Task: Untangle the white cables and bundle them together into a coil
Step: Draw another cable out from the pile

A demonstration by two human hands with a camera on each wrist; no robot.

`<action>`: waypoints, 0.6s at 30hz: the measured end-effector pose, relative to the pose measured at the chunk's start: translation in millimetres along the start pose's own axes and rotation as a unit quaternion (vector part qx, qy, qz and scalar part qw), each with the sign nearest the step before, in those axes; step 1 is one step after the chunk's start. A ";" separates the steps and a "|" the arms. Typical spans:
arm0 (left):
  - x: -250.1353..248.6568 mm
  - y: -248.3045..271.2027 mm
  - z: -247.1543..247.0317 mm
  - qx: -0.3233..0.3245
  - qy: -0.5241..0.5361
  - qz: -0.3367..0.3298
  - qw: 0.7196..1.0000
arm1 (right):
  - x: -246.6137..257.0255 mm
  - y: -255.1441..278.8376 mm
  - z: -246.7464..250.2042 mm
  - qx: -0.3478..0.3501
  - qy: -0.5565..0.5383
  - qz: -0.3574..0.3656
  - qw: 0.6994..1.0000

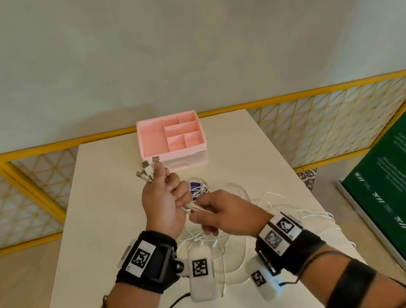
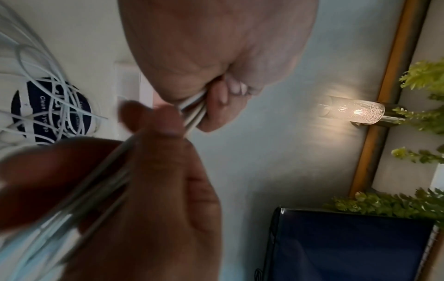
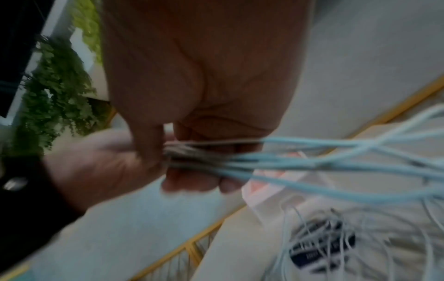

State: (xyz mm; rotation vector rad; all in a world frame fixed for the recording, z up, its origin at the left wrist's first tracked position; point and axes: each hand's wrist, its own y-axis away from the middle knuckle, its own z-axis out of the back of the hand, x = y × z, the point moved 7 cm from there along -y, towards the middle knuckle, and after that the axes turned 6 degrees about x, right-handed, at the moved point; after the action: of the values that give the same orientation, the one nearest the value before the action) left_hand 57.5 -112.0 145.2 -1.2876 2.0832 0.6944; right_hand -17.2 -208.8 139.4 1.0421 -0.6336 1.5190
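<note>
Above the white table (image 1: pixel 111 223), my left hand (image 1: pixel 172 188) grips a bunch of white cables (image 1: pixel 190 207). Their USB plugs (image 1: pixel 148 169) stick out past its thumb toward the pink tray. Close beside it, my right hand (image 1: pixel 201 209) pinches the same strands just below the left fist. In the left wrist view the left fingers (image 2: pixel 223 95) curl round the cables (image 2: pixel 194 112), and the right hand (image 2: pixel 134 190) holds them lower down. In the right wrist view the strands (image 3: pixel 336 163) run rightward out of the right hand (image 3: pixel 192 161). Loose loops (image 1: pixel 281 210) lie tangled on the table.
A pink compartment tray (image 1: pixel 170 135) stands at the table's far edge. A dark round label (image 1: pixel 194 186) lies under the cable loops. Yellow mesh railing (image 1: pixel 326 127) runs behind the table, and a green board (image 1: pixel 405 200) lies to the right.
</note>
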 end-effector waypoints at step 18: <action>3.3 -19.8 89.1 -0.175 -0.036 0.003 0.984 | -222.7 149.6 112.1 -0.117 0.264 -0.358 0.888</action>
State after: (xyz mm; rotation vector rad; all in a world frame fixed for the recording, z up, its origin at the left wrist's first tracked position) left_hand 92.8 -60.2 78.7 -1.4164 1.9650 1.1307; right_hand -136.3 -445.3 19.5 0.5318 -0.0154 0.9615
